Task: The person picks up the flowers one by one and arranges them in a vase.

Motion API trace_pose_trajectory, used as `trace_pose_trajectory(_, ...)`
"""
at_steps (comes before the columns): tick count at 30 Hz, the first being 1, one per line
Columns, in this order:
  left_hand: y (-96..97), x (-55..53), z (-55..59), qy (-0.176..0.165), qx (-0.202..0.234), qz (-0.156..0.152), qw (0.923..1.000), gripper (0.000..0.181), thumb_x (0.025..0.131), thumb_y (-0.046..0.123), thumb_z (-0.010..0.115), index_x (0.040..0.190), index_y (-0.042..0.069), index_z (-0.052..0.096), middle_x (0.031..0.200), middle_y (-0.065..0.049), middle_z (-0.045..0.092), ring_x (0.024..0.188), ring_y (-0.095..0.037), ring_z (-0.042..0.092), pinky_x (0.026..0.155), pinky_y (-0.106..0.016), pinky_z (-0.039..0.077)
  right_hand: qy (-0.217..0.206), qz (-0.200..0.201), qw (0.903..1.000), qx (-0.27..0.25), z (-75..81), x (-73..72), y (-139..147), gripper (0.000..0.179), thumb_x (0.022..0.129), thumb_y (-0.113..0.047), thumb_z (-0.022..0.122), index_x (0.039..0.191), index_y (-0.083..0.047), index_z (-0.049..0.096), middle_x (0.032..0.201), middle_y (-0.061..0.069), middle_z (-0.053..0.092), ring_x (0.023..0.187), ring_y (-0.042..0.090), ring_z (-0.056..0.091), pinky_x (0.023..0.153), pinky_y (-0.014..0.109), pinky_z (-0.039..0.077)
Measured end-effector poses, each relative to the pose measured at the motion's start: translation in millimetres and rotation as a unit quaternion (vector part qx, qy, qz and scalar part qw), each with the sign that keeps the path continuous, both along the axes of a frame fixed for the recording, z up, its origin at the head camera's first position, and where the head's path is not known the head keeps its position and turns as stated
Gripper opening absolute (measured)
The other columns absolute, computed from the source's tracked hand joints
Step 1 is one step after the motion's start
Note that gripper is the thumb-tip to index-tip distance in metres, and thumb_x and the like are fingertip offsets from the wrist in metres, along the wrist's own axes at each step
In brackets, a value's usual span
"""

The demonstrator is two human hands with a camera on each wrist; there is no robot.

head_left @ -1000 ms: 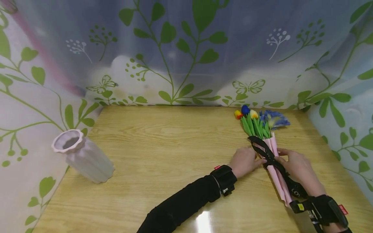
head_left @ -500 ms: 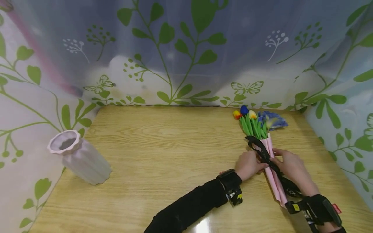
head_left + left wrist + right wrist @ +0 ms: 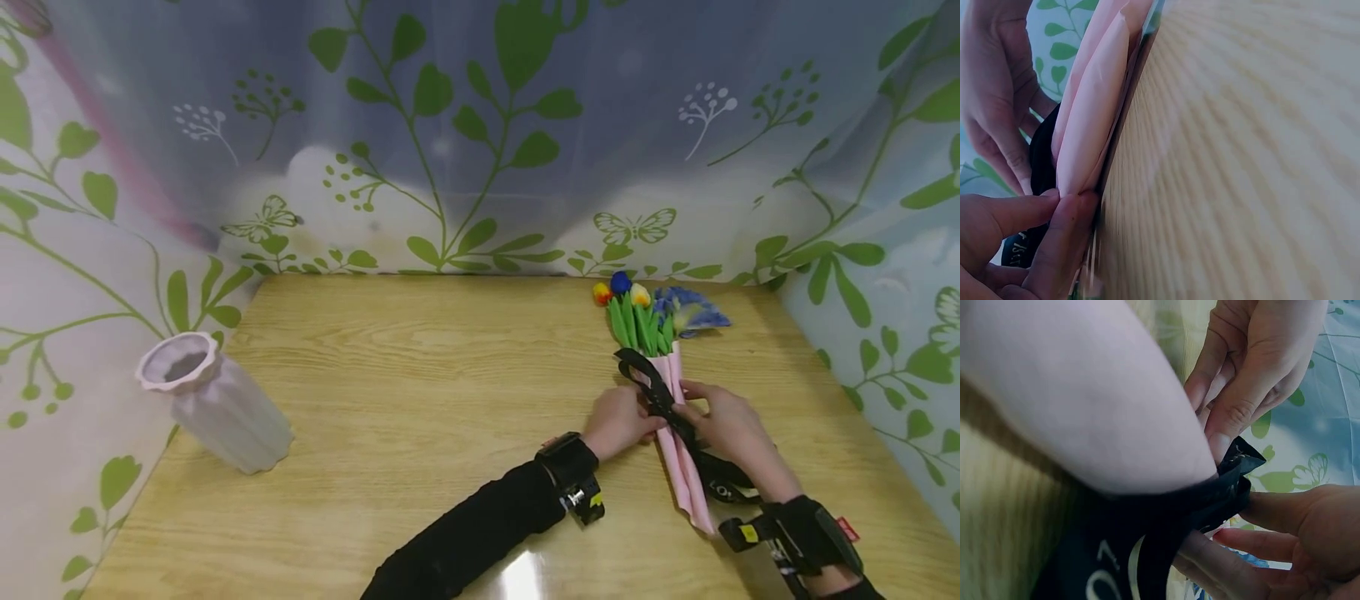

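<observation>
A flower bouquet wrapped in pink paper (image 3: 682, 479) lies at the right of the table in the head view, its tulips (image 3: 621, 287) and blue blooms pointing away from me. Around its middle runs a black ribbon (image 3: 663, 400) with pale lettering. My left hand (image 3: 618, 423) grips the wrap from the left; in the left wrist view its thumb and finger pinch the pink paper (image 3: 1091, 119). From the right, my right hand (image 3: 731, 433) pinches the ribbon, thumb on top; in the right wrist view its fingers (image 3: 1272, 550) sit around the dark band (image 3: 1204, 503). The bouquet's underside is hidden.
A pale ribbed vase (image 3: 217, 404) with a scalloped rim stands at the left of the wooden table (image 3: 420, 367). Leaf-printed cloth (image 3: 465, 150) hangs along the back and both sides. The ribbon's loose end trails beneath my right forearm.
The bouquet has shifted slightly left, its lower end most, and both hands have moved with it. My grips look much the same. The vase has stayed in place.
</observation>
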State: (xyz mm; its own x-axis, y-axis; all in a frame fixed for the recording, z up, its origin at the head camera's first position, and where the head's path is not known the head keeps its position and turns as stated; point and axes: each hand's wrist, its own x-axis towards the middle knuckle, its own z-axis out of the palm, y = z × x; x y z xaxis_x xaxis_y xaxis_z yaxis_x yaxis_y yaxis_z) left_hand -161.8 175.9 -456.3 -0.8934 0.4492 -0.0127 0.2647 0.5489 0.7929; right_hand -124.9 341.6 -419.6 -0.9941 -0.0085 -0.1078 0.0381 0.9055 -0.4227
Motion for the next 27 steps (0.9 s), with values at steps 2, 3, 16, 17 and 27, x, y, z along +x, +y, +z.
trace_pose_trajectory(2,-7.6,-0.9,-0.8,0.004,-0.008,-0.005,1.0,0.017,0.09,0.025,0.079,0.092,0.01,0.072,0.061,0.009,0.069,0.046,0.006,0.049,0.049,-0.011,0.035,0.003,0.004,0.9999,-0.01,-1.3,-0.3,-5.2,0.054,0.102,-0.021,0.062,0.142,0.012,0.047,0.129,0.033,0.06,0.066,0.016,0.069,0.053,0.03,0.048)
trace_pose_trajectory(3,-11.6,-1.2,-1.4,0.005,-0.009,-0.007,0.9999,0.017,0.09,0.025,0.079,0.093,0.01,0.072,0.062,0.008,0.07,0.047,0.006,0.05,0.05,-0.011,0.036,0.005,0.007,0.9999,-0.014,-2.2,-0.3,-8.1,0.054,0.102,-0.021,0.062,0.142,0.012,0.048,0.13,0.033,0.06,0.068,0.017,0.07,0.053,0.03,0.048)
trace_pose_trajectory(16,-65.0,-0.7,-5.8,0.016,-0.004,-0.024,0.9996,0.024,0.091,0.023,0.079,0.105,0.007,0.069,0.07,0.004,0.074,0.054,0.004,0.057,0.057,-0.011,0.039,0.031,0.038,0.9978,-0.045,-7.0,-1.1,-49.9,0.055,0.098,-0.021,0.068,0.139,0.012,0.052,0.121,0.032,0.064,0.084,0.033,0.074,0.061,0.039,0.057)
trace_pose_trajectory(17,-70.1,-0.6,-6.1,0.016,-0.002,-0.025,0.9995,0.024,0.091,0.023,0.078,0.106,0.007,0.068,0.07,0.004,0.074,0.054,0.004,0.057,0.057,-0.011,0.039,0.029,0.043,0.9975,-0.048,-6.9,-1.3,-53.9,0.055,0.098,-0.021,0.068,0.139,0.012,0.052,0.12,0.032,0.064,0.084,0.034,0.074,0.063,0.04,0.058)
trace_pose_trajectory(27,-121.4,3.3,-5.1,-0.005,0.008,-0.006,0.9999,0.024,0.092,0.021,0.078,0.109,0.007,0.068,0.076,0.003,0.075,0.057,0.003,0.06,0.058,-0.014,0.043,0.026,0.077,0.9943,-0.068,-5.2,-4.5,-98.0,0.052,0.097,-0.02,0.069,0.138,0.01,0.054,0.119,0.032,0.06,0.086,0.036,0.073,0.071,0.046,0.059)
